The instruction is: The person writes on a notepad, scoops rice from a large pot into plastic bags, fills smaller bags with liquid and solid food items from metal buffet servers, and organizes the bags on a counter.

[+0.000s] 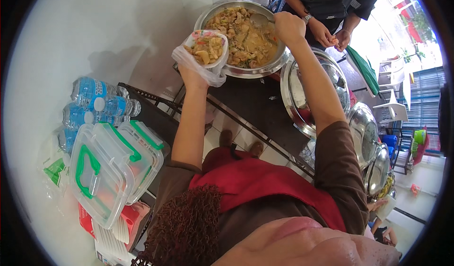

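My left hand (192, 76) holds up a plate (225, 51) with a colourful printed rim and a clear plastic bag (215, 77) around it. A portion of chunky stew (205, 49) fills the plate. The bag hides most of my left fingers. My right hand (289, 27) grips the handle of a metal ladle (260, 19), whose bowl rests in the food inside a large round metal pan (244, 73). Yellowish sauce with pieces of meat and green vegetables (253, 44) lies in the pan. The plate is beside the pan's left rim, partly overlapping it in view.
Round metal lids (328, 85) line the table to the right. A person in black (328, 7) stands beyond the pan, fingers around a small object. Bottled water (90, 90), clear containers with green clips (103, 173) and a red basket (85, 218) occupy the left. A wall (106, 28) borders that side.
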### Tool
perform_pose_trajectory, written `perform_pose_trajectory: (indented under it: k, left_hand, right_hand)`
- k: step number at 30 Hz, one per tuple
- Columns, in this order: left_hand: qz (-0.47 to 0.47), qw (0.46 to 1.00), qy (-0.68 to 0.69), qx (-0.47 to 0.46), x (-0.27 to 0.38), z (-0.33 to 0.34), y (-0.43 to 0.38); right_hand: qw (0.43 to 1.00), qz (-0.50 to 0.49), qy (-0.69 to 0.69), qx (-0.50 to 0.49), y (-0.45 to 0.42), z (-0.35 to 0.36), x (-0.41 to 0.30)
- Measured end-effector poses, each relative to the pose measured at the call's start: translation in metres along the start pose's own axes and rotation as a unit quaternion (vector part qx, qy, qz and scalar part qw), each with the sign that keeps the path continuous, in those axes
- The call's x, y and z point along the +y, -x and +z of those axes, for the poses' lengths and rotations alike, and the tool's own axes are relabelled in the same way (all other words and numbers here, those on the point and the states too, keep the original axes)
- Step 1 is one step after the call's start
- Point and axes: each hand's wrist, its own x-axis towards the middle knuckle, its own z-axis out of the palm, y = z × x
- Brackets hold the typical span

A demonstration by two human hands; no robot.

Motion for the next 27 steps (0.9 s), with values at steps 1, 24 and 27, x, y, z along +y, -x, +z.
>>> perform_pose_trajectory:
  k: [1, 24, 27]
  left_hand:
    - [0.001, 1.000, -0.002, 0.001, 0.003, -0.004, 0.000]
    - [0.022, 1.000, 0.006, -0.010, 0.001, -0.008, -0.007]
    - [0.015, 1.000, -0.001, 0.016, -0.001, -0.004, -0.009]
  right_hand:
    - [1.000, 0.001, -0.010, 0.025, -0.003, 0.003, -0.005]
    - [0.952, -0.050, -0.248, -0.172, -0.034, 0.034, 0.022]
    - [0.930, -0.062, -0.320, -0.170, -0.028, 0.033, 0.028]
